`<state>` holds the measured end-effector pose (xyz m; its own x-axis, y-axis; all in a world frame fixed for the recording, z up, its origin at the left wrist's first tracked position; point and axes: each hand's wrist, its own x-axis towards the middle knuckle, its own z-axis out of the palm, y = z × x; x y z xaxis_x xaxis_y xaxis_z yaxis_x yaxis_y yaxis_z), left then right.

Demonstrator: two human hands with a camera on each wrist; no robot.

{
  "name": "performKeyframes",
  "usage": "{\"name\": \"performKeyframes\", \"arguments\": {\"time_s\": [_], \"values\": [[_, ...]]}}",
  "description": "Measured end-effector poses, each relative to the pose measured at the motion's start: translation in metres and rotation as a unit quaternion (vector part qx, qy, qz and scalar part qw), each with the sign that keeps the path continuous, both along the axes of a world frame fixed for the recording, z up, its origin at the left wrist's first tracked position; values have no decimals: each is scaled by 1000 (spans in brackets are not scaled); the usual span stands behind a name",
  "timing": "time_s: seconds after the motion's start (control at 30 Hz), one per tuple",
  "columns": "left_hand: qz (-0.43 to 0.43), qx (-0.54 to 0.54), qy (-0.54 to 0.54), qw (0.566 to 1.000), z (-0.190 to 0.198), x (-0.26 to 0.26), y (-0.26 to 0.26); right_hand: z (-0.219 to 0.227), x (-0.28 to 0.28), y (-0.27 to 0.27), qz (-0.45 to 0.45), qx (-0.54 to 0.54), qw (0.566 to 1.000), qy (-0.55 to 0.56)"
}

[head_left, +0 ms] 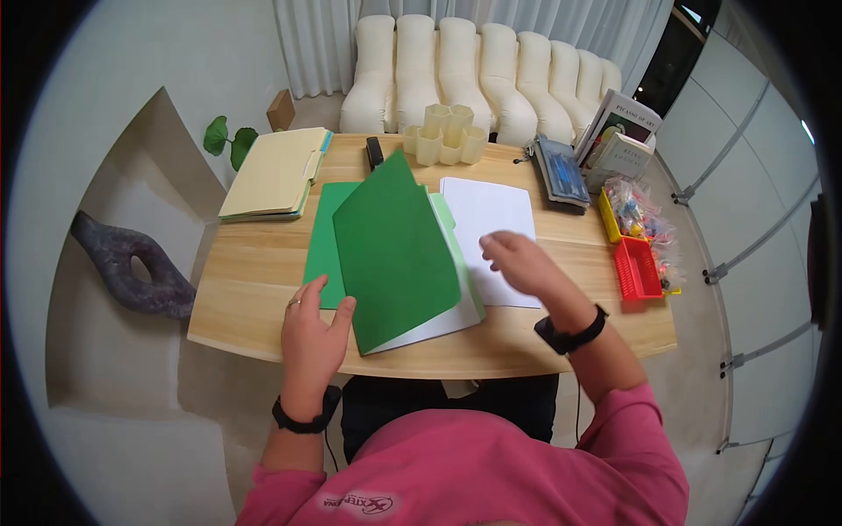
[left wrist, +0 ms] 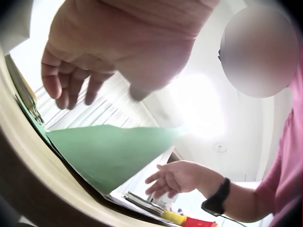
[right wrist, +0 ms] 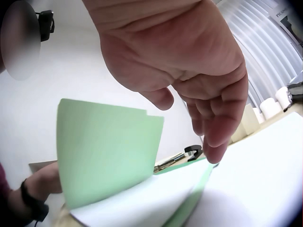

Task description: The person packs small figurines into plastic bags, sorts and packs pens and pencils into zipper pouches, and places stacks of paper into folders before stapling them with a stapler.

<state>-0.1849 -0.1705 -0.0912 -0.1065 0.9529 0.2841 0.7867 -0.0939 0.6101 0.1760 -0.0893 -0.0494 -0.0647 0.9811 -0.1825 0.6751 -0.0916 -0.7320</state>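
A green file folder (head_left: 395,254) stands part-way open on the table, its front cover tilted up and white sheets (head_left: 421,331) showing inside. Beneath it on the left lies another green folder (head_left: 323,228). My left hand (head_left: 314,333) is just left of the raised cover, thumb apart from the fingers, holding nothing. Over a stack of white paper (head_left: 491,206), my right hand (head_left: 524,263) hovers with loosely bent fingers and an empty palm. In the right wrist view the cover's pale green inner side (right wrist: 109,151) faces the camera, with the right fingertips above the folder's edge.
Cream and coloured folders (head_left: 274,175) are stacked at the back left. A black stapler (head_left: 374,152) and a cream hexagonal holder (head_left: 447,136) stand at the back. To the right are books (head_left: 618,131), a blue pouch (head_left: 563,175) and a red basket (head_left: 638,270).
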Motion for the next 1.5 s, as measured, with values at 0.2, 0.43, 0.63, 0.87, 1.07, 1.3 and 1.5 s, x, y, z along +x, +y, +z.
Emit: {"name": "performKeyframes", "arguments": {"time_s": [0.2, 0.43, 0.63, 0.87, 1.07, 1.3, 1.5], "values": [[-2, -71, 81, 994, 7, 40, -7, -5, -26, -53, -23, 5, 997, -71], [2, -1, 88, 996, -21, 48, -4, -4, -33, -68, -17, 26, 998, -59], [-56, -122, -489, 862, -34, 26, 5, -14, -15, -73, 5, 18, 1000, -24], [-188, -50, -463, 864, 19, 49, -41, -10, 9, -115, -57, 93, 974, 197], [-227, 14, -417, 880, -2, 66, -55, -10, -1, -157, -31, 229, 855, 464], [-218, -30, -387, 896, -35, 76, -60, -62, 6, -170, -56, 194, 887, 416], [-210, -9, -507, 836, -23, 78, -70, -44, 1, -169, -112, 193, 835, 503]]}}
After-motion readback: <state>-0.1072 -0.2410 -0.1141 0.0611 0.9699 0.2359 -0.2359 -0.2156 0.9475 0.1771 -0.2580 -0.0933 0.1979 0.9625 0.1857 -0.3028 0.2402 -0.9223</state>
